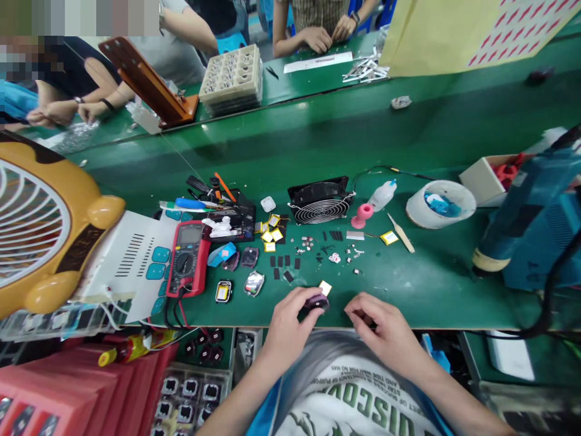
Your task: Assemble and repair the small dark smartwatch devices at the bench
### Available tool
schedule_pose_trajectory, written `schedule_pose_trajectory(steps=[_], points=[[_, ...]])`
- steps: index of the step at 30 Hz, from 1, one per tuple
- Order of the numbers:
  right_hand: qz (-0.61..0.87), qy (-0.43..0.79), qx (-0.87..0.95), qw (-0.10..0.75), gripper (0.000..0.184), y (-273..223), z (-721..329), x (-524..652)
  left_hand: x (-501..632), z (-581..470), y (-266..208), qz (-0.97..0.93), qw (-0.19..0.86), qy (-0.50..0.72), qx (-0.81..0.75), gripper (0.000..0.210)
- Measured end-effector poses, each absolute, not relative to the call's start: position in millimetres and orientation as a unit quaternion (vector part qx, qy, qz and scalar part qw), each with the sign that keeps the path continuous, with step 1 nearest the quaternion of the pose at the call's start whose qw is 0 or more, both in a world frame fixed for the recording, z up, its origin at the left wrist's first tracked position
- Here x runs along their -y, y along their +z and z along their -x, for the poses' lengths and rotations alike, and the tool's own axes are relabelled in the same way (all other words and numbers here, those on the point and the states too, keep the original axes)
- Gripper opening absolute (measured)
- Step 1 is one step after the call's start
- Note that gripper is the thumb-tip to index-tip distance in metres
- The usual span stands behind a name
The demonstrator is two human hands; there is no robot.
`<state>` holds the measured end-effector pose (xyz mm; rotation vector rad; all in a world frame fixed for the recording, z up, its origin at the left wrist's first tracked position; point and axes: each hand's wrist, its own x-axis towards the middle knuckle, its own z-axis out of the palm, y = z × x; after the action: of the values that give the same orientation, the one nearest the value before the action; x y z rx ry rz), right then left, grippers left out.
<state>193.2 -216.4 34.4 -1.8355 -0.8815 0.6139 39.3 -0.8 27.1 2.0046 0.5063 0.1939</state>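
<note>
My left hand (290, 318) pinches a small dark purple watch housing (316, 302) between thumb and fingers, just above the bench's front edge. A yellow-and-white battery (325, 287) shows right behind the housing; whether the two are joined I cannot tell. To the right, my right hand (385, 324) has its fingers curled and pressed together, and anything inside them is hidden. Left of my hands lie a watch case with a yellow battery inside (223, 291) and a silvery watch case (254, 283). Several flat black pieces (287, 276) lie beyond my left hand.
A black fan (320, 200), pink bottle (362, 215) and white tub (440, 204) stand farther back. A red multimeter (187, 259) and yellow fan (54, 224) are left. A blue cylindrical tool (517, 206) stands right. Co-workers' hands (329, 37) rest across the bench.
</note>
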Motion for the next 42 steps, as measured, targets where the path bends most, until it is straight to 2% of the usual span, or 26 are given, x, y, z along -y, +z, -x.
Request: schedule_pose_trajectory(steps=[6,11,15,23,28,34,39,42], points=[[0.746,0.267,0.36,0.492,0.023,35,-191,218,0,-43,36,-0.777,0.572,0.099,-0.245,0.017],[0.732,0.283,0.346,0.515,0.02,42,-188,216,2,-46,35,-0.681,0.668,0.073,-0.292,0.028],[0.718,0.343,0.26,0.547,0.011,46,-183,208,6,-48,36,-0.649,0.692,0.064,-0.311,0.037],[0.646,0.465,0.085,0.6,0.045,47,-174,196,16,-53,43,-0.609,0.719,0.044,-0.331,0.033],[0.599,0.488,0.028,0.635,0.049,49,-173,196,21,-56,48,-0.516,0.768,0.014,-0.379,0.047],[0.579,0.497,0.025,0.646,0.058,49,-174,196,17,-61,57,-0.495,0.768,0.009,-0.407,0.051],[0.576,0.491,0.037,0.653,0.059,49,-175,198,16,-62,59,-0.501,0.765,0.011,-0.404,0.052],[0.577,0.488,0.04,0.654,0.051,49,-174,200,17,-61,59,-0.506,0.764,0.006,-0.401,0.052]])
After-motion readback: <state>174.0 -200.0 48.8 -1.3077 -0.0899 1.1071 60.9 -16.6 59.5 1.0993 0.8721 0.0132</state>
